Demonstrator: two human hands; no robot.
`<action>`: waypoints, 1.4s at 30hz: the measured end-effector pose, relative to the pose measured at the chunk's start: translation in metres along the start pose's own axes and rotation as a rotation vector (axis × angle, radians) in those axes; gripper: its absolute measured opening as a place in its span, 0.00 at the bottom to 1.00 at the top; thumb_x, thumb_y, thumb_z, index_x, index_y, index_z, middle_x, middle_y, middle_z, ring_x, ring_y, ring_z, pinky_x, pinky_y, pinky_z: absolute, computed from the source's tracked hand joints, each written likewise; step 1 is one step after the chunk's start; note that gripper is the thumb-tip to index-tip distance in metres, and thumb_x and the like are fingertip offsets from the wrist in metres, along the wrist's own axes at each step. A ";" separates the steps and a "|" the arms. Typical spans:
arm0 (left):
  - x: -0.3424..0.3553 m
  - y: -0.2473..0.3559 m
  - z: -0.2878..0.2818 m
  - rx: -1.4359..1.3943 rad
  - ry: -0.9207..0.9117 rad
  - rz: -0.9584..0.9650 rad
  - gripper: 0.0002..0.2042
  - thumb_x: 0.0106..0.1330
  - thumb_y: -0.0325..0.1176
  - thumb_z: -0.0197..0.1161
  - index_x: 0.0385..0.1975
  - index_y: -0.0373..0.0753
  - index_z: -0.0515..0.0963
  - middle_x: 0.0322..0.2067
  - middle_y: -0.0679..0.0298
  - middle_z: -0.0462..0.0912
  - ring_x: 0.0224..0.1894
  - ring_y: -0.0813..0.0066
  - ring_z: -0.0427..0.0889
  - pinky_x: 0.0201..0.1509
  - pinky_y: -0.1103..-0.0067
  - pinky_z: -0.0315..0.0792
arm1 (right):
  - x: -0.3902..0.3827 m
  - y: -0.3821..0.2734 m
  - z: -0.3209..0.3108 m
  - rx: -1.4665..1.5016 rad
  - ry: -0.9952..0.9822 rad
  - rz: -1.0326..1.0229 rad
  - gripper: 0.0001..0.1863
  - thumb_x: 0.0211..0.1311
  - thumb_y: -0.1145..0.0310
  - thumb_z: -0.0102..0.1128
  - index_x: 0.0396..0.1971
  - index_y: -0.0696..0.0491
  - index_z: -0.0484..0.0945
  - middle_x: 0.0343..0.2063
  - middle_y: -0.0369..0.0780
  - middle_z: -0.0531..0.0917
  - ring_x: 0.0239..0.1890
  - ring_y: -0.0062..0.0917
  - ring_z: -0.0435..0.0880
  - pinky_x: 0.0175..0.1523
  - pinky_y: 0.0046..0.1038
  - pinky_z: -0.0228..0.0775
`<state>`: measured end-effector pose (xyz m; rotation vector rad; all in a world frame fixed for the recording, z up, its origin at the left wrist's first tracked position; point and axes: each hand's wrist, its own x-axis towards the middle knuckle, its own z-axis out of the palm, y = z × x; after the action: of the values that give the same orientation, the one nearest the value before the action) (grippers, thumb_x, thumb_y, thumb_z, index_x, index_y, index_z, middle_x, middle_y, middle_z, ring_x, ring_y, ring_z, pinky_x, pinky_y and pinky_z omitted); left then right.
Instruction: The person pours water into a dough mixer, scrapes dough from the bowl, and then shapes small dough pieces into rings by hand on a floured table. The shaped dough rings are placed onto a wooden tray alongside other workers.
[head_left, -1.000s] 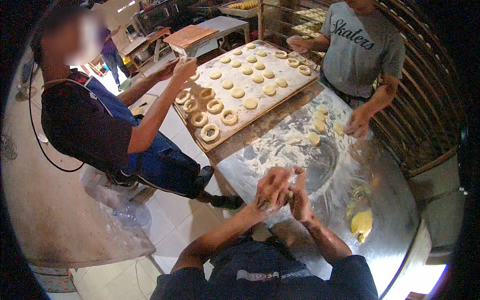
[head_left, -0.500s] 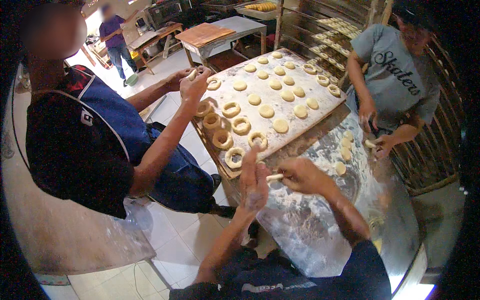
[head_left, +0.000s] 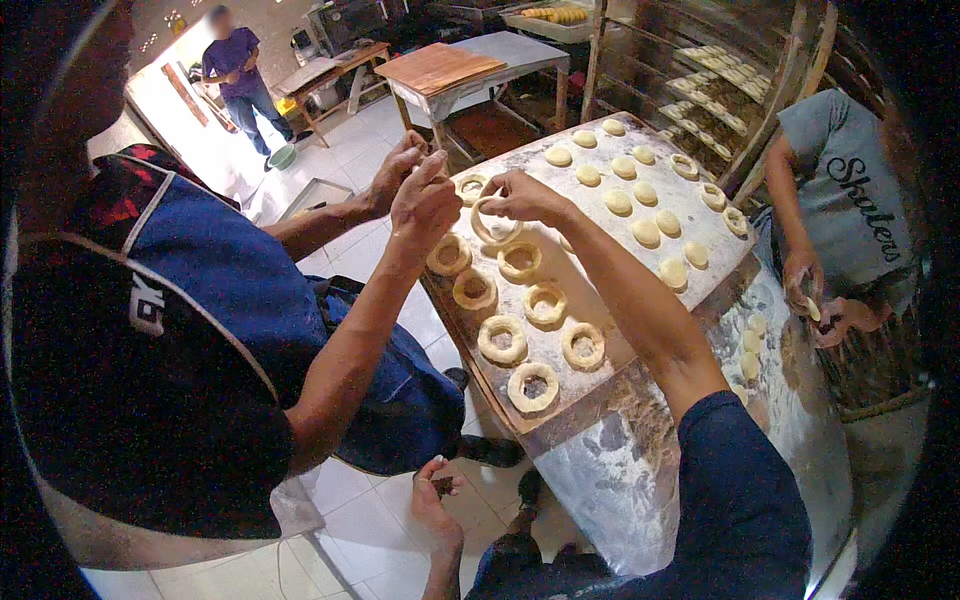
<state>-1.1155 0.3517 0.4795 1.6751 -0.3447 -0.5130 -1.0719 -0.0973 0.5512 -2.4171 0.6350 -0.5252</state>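
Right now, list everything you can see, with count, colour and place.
Table: one, grey, lower right
Flour: scattered, white, table
Board: one, pale, on table
Rings: about eleven, cream, board
Held ring: one, cream, board's far left
Discs: about sixteen, cream, board and table
Racks: count unclear, brown, upper right
Side table: one, grey, back
Panel: one, orange, side table
Bench: one, brown, upper left
Pastries: several, yellow, top centre
Bowl: one, green, back left
Tiles: many, white, floor
Co-workers: three, in blue, grey, purple; left, right, back
Left hand: one, bare, bottom centre
Right hand: one, bare, at held ring
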 end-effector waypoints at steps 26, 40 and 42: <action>-0.050 0.032 0.106 0.145 -0.736 0.522 0.07 0.60 0.24 0.56 0.37 0.35 0.71 0.36 0.57 0.75 0.36 0.65 0.75 0.40 0.73 0.69 | -0.478 -0.073 -0.038 0.469 0.338 0.952 0.24 0.48 0.71 0.68 0.46 0.50 0.68 0.24 0.35 0.75 0.26 0.21 0.75 0.38 0.27 0.70; -0.186 -0.004 0.203 0.821 -0.832 1.156 0.20 0.57 0.36 0.62 0.48 0.37 0.68 0.52 0.48 0.67 0.55 0.50 0.65 0.57 0.59 0.57 | -0.645 -0.150 -0.020 0.171 0.871 1.033 0.17 0.56 0.70 0.60 0.43 0.55 0.66 0.10 0.34 0.66 0.14 0.20 0.64 0.23 0.26 0.59; -0.194 0.004 0.199 0.810 -0.970 1.020 0.15 0.60 0.38 0.60 0.42 0.38 0.68 0.43 0.53 0.72 0.46 0.54 0.70 0.51 0.63 0.61 | -0.659 -0.151 -0.018 0.250 0.882 0.941 0.16 0.57 0.71 0.59 0.43 0.55 0.66 0.11 0.34 0.67 0.15 0.19 0.65 0.23 0.25 0.59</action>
<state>-1.3833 0.2793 0.4876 1.5739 -2.2015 -0.3631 -1.5664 0.3630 0.5138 -1.3091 1.7864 -1.1234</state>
